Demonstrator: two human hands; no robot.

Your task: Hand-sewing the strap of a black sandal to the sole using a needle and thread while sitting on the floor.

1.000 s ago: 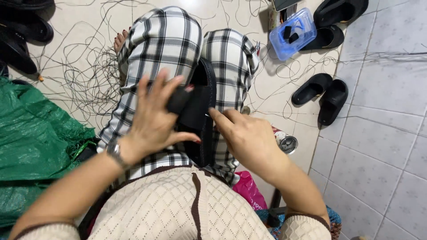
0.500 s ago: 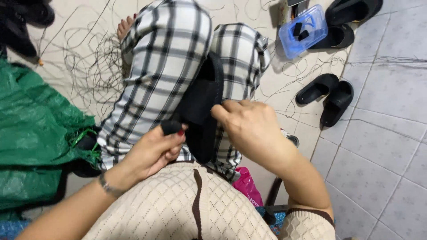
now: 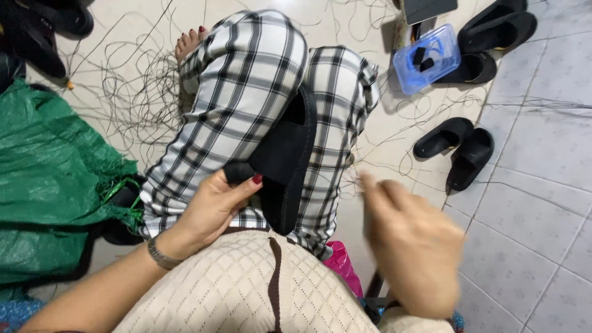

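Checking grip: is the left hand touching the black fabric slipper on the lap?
Touching. The head view shows the left hand pinching the black fabric slipper's end, thumb pressed on it.

1. A clear blue plastic box (image 3: 427,59) lay on the floor, up and to the right of the checked trousers (image 3: 259,92), rectangular, with small dark pieces inside.
2. A dark flat rectangular thing (image 3: 428,8), maybe a screen or case, lay just above that box, cut off by the frame.
3. A green woven sack (image 3: 49,179) lay crumpled left of the trousers.
4. A pink bag (image 3: 344,271) showed just below the trousers.
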